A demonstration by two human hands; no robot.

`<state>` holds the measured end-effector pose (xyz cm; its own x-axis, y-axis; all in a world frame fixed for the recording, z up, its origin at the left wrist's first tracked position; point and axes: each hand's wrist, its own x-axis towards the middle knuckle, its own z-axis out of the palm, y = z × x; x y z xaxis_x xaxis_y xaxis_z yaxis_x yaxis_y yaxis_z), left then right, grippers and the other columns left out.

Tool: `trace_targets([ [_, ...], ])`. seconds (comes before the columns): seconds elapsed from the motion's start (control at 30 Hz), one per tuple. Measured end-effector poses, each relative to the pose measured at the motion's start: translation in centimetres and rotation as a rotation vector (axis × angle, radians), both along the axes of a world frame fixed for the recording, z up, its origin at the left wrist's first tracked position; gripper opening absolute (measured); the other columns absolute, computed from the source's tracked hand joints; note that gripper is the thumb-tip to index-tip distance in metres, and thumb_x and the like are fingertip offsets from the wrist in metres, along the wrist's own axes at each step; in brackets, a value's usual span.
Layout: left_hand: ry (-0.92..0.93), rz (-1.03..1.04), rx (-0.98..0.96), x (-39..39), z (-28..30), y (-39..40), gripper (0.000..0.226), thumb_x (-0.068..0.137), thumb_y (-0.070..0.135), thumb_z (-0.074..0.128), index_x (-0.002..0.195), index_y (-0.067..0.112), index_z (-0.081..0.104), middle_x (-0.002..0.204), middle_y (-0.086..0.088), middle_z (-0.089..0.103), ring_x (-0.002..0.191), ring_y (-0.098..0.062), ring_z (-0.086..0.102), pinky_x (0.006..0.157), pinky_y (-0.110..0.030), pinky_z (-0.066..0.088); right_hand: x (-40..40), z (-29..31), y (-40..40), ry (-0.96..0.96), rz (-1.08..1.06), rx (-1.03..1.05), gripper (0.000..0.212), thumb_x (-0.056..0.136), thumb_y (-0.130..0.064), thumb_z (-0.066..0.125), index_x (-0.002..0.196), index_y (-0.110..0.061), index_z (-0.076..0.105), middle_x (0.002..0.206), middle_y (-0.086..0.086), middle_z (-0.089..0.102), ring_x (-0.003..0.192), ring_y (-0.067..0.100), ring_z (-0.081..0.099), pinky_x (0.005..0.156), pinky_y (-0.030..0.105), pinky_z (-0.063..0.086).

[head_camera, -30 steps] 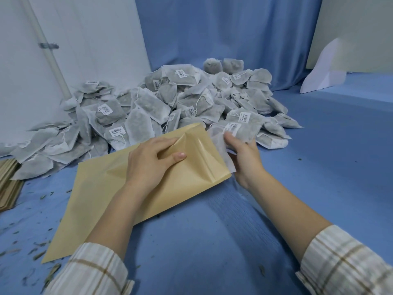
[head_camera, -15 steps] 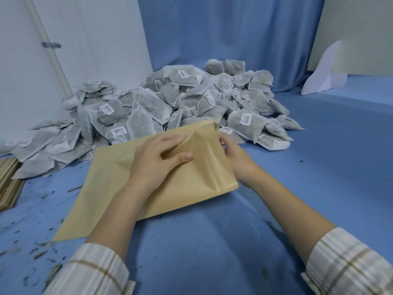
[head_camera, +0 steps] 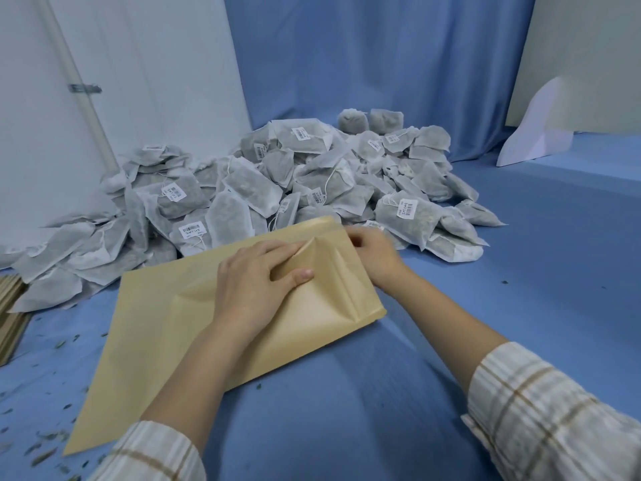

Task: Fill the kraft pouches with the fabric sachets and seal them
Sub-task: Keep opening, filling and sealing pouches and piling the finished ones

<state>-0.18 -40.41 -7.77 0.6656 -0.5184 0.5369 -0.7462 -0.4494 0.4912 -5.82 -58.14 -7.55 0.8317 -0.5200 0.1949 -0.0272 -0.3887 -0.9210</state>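
Kraft pouch (head_camera: 166, 345) lies flat on the blue-covered table (head_camera: 520, 272), long axis running from the lower left toward the upper right, mouth end at upper right. Left hand (head_camera: 255, 282) rests on top of the pouch near the mouth, its grip pinching a raised fold of the upper paper layer between thumb and fingers, so the paper tents up there. Right hand (head_camera: 376, 253) sits at the far right corner of the mouth; it is blurred, fingers curled at the paper edge, but can't tell exactly what the grip closes on. The pouch's right edge is creased and slightly lifted; its lower left corner lies flat, near scattered green flakes (head_camera: 45, 453).

Sachet pile (head_camera: 295, 189) sits just behind the pouch, the nearest sachets touching or partly hidden by the far edge of the pouch. The pile spreads left along the white wall panel (head_camera: 138, 81) and right as far as one labelled sachet (head_camera: 407, 216), near the right hand. Stack of flat kraft pouches (head_camera: 10, 317) at the left frame edge, cut off. Open blue surface to the right of the pile and in front of the pouch. Blue curtain (head_camera: 364, 64) behind. White folded card (head_camera: 534, 133) far right, well apart.
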Motion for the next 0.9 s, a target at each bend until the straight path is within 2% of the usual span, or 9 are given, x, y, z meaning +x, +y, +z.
trace_targets([
  [0.07, 0.004, 0.076, 0.013, 0.9, -0.3, -0.5, 0.037, 0.081, 0.049, 0.064, 0.117, 0.043, 0.062, 0.121, 0.017, 0.059, 0.118, -0.012, 0.049, 0.105, -0.041, 0.03, 0.3, -1.0, -2.6, -0.018, -0.313, -0.361, 0.025, 0.086, -0.016, 0.053, 0.104, -0.025, 0.067, 0.09, -0.005, 0.065, 0.086, 0.01, 0.057, 0.076, 0.022, 0.044],
  [0.13, 0.019, 0.12, -0.001, 1.7, -0.4, -1.2, 0.037, 0.081, 0.05, 0.063, 0.117, 0.042, 0.063, 0.12, 0.016, 0.06, 0.118, -0.013, 0.049, 0.105, -0.041, 0.029, 0.1, -1.8, -5.3, 0.141, -0.555, -0.642, 0.043, 0.084, -0.019, 0.058, 0.126, -0.021, 0.052, 0.127, 0.006, 0.048, 0.117, 0.024, 0.043, 0.095, 0.034, 0.036],
  [0.23, 0.037, 0.124, -0.042, 2.4, -0.5, -2.1, 0.035, 0.082, 0.048, 0.064, 0.116, 0.042, 0.064, 0.118, 0.015, 0.061, 0.117, -0.013, 0.049, 0.104, -0.041, 0.029, -0.7, -2.5, -8.8, 0.326, -0.654, -0.695, 0.062, 0.078, -0.015, 0.066, 0.133, -0.025, 0.038, 0.147, 0.011, 0.022, 0.13, 0.034, 0.024, 0.106, 0.043, 0.022],
  [0.37, 0.034, 0.13, -0.028, 2.9, -0.9, -2.3, 0.036, 0.081, 0.05, 0.064, 0.116, 0.043, 0.063, 0.12, 0.015, 0.06, 0.117, -0.013, 0.049, 0.105, -0.04, 0.028, -1.0, -3.6, -10.5, 0.249, -0.612, -0.699, 0.063, 0.079, -0.008, 0.058, 0.136, -0.029, 0.041, 0.137, 0.005, 0.042, 0.121, 0.033, 0.033, 0.1, 0.041, 0.025],
  [0.47, 0.028, 0.132, -0.043, 3.2, -0.9, -2.0, 0.035, 0.08, 0.05, 0.064, 0.115, 0.041, 0.065, 0.118, 0.014, 0.062, 0.118, -0.014, 0.049, 0.104, -0.042, 0.029, -0.8, -3.8, -9.5, -0.042, -0.502, -0.768, 0.063, 0.073, 0.003, 0.055, 0.129, -0.026, 0.052, 0.135, -0.004, 0.048, 0.119, 0.024, 0.036, 0.098, 0.038, 0.027],
  [0.6, 0.048, 0.193, -0.094, 3.7, -0.5, -1.2, 0.036, 0.08, 0.049, 0.066, 0.114, 0.038, 0.066, 0.118, 0.012, 0.062, 0.118, -0.016, 0.051, 0.105, -0.043, 0.029, -0.7, -3.2, -7.6, -0.311, -0.186, -0.444, 0.064, 0.068, 0.018, 0.045, 0.117, -0.018, 0.061, 0.129, -0.009, 0.05, 0.12, -0.002, 0.038, 0.1, 0.014, 0.032],
  [0.7, 0.068, 0.193, -0.079, 3.8, -0.4, -0.9, 0.036, 0.079, 0.05, 0.066, 0.114, 0.04, 0.066, 0.118, 0.013, 0.062, 0.118, -0.015, 0.05, 0.106, -0.042, 0.027, -0.6, -2.3, -6.3, -0.33, -0.11, -0.274, 0.056, 0.072, 0.016, 0.045, 0.111, -0.02, 0.064, 0.123, -0.006, 0.058, 0.112, 0.01, 0.052, 0.086, 0.018, 0.043],
  [0.77, 0.073, 0.147, -0.062, 3.5, -0.3, -1.0, 0.036, 0.079, 0.049, 0.067, 0.114, 0.041, 0.065, 0.117, 0.014, 0.061, 0.117, -0.014, 0.049, 0.106, -0.042, 0.028, -0.4, -1.9, -5.1, -0.325, -0.027, -0.195, 0.055, 0.075, 0.015, 0.046, 0.11, -0.023, 0.064, 0.118, -0.007, 0.061, 0.105, 0.015, 0.057, 0.086, 0.019, 0.045],
  [0.9, 0.111, 0.04, -0.139, 2.7, 0.0, -1.7, 0.036, 0.076, 0.043, 0.072, 0.111, 0.039, 0.067, 0.112, 0.018, 0.06, 0.115, -0.011, 0.051, 0.107, -0.042, 0.03, 0.5, -1.3, -2.9, -0.156, 0.24, -0.174, 0.042, 0.08, 0.017, 0.054, 0.109, -0.011, 0.065, 0.108, -0.009, 0.057, 0.095, 0.003, 0.056, 0.085, 0.013, 0.043],
])
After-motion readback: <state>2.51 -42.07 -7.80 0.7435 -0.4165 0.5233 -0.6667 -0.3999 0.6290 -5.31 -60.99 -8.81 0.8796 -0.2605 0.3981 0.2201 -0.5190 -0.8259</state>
